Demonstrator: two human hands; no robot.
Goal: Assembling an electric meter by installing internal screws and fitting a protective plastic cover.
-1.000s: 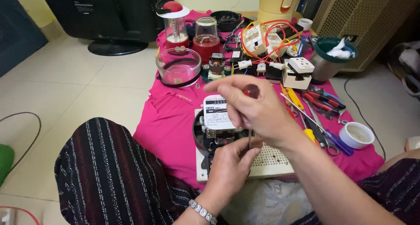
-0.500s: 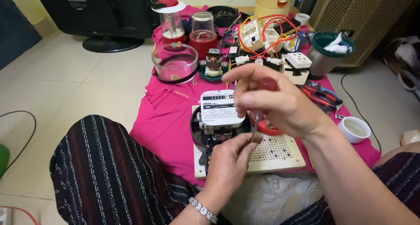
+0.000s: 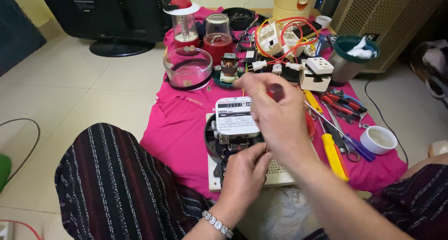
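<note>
Pale floor tiles frame a magenta cloth (image 3: 177,128) spread flat and crowded with parts. Near its front edge sits the electric meter (image 3: 235,128): round black body, white rectangular faceplate, resting on a perforated cream panel (image 3: 280,172). Left hand (image 3: 242,174) is pinched shut against the meter's lower edge. Right hand (image 3: 275,114) hovers blurred above it, fingers closed on a dark red screwdriver handle (image 3: 276,91). Yellow-handled screwdriver (image 3: 333,156) lies right beside them, glass bowl (image 3: 187,67) toward the far edge.
</note>
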